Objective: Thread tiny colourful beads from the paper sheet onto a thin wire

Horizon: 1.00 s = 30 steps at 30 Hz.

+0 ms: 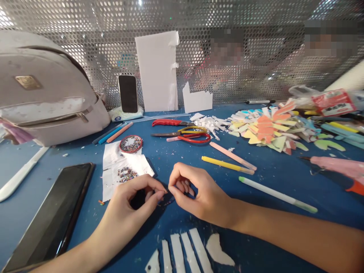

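Both hands meet at the table's middle: left hand (pixel 133 204) and right hand (pixel 196 193) each pinch, fingertips closed on a small dark piece (pixel 166 200) between them. Sequins (pixel 126 174) lie on paper (pixel 113 167) just beyond the pinch. Best kept low, pinches firm, elbows steady.

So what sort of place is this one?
Probably a shared craft bench. The blue table holds scissors, marker pens and a heap of coloured paper scraps, and a perforated metal screen divides it from other people.
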Each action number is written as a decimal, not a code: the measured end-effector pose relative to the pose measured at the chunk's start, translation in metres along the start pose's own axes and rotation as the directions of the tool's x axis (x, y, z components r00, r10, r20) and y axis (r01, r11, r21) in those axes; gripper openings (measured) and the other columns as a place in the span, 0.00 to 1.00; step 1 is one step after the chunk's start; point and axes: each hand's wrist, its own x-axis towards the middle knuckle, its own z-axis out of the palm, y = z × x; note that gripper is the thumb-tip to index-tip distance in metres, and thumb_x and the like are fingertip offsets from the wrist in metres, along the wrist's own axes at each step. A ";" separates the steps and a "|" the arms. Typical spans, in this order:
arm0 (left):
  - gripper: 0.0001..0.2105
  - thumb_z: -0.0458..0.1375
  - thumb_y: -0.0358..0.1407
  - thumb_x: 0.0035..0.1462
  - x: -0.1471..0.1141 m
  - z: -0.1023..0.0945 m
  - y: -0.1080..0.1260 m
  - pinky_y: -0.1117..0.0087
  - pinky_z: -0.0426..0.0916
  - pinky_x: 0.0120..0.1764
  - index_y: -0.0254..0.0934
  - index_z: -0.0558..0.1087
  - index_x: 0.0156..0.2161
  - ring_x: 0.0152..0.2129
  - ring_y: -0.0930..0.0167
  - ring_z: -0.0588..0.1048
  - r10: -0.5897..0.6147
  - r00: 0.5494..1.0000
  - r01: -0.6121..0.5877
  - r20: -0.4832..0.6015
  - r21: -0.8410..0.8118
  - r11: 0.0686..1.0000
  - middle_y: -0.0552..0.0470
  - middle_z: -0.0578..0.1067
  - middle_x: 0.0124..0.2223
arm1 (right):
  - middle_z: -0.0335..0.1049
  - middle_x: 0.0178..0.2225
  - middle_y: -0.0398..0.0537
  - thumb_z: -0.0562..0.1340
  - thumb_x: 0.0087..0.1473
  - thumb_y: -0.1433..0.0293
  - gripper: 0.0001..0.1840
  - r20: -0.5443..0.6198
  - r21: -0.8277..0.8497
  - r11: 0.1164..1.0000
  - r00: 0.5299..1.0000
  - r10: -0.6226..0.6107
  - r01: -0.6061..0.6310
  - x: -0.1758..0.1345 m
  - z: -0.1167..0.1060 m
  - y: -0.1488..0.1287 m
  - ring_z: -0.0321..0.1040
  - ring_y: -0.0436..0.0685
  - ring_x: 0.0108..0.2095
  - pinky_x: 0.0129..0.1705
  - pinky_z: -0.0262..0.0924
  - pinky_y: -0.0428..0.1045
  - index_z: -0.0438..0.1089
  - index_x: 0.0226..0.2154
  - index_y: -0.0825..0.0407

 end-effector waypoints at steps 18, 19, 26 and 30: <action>0.08 0.57 0.35 0.61 0.002 0.001 0.004 0.73 0.67 0.33 0.40 0.77 0.32 0.29 0.71 0.74 0.050 0.999 -0.050 0.002 -0.019 0.999 0.55 0.77 0.29 | 0.57 0.25 0.38 0.58 0.55 0.77 0.06 0.028 -0.012 1.000 0.999 -0.017 0.017 -0.001 0.000 0.002 0.55 0.47 0.25 0.28 0.53 0.44 0.62 0.31 0.52; 0.08 0.57 0.35 0.61 0.002 0.001 0.004 0.73 0.67 0.33 0.40 0.77 0.32 0.29 0.71 0.74 0.047 0.999 -0.047 0.004 -0.018 0.999 0.55 0.77 0.29 | 0.57 0.25 0.38 0.58 0.55 0.77 0.05 0.030 -0.015 1.000 0.999 -0.018 0.019 -0.001 0.000 0.002 0.56 0.47 0.25 0.28 0.53 0.44 0.62 0.31 0.52; 0.08 0.57 0.35 0.61 0.003 0.001 0.004 0.73 0.67 0.33 0.40 0.77 0.32 0.28 0.71 0.75 0.063 0.998 -0.063 0.002 -0.010 0.998 0.55 0.77 0.29 | 0.57 0.25 0.38 0.58 0.56 0.77 0.05 0.028 -0.024 0.999 0.999 -0.024 0.025 -0.002 0.001 0.002 0.56 0.47 0.25 0.28 0.53 0.43 0.62 0.31 0.51; 0.08 0.57 0.35 0.61 0.003 0.001 0.004 0.74 0.67 0.33 0.41 0.76 0.32 0.28 0.71 0.74 0.069 0.998 -0.069 0.002 -0.019 0.997 0.55 0.76 0.28 | 0.57 0.25 0.38 0.58 0.55 0.77 0.06 0.023 -0.030 0.999 0.999 -0.024 0.025 -0.002 0.001 0.001 0.56 0.47 0.25 0.28 0.53 0.43 0.62 0.31 0.51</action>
